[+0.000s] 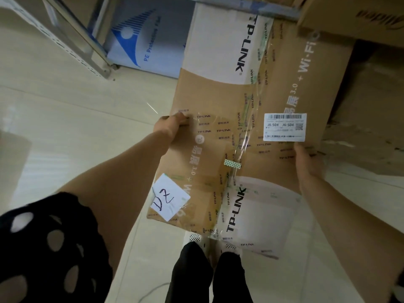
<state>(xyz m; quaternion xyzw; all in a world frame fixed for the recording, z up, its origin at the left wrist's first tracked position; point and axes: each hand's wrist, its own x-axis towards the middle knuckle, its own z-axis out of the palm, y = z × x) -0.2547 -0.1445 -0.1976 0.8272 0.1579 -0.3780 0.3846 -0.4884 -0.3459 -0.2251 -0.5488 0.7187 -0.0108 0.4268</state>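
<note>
Two hands on the box (pixel 218 138). I have the left hand (pixel 172 127) gripping its left edge, fingers curled over the top. The right hand (pixel 308 165) grips the right edge, just below the barcode label (pixel 284 127). The box is taped along its seam and held over the floor (pixel 65 127), in front of the legs (pixel 207 274). A handwritten note (pixel 169 196) is on the near left corner.

Obstacles:
- Right: cartons (pixel 369 119), touching the box or just beside it; I cannot tell which.
- Far left: shelf leg (pixel 87 42) and a blue-white sheet (pixel 142 40).
- Far right corner: a printed carton (pixel 349 16) overhangs it.
</note>
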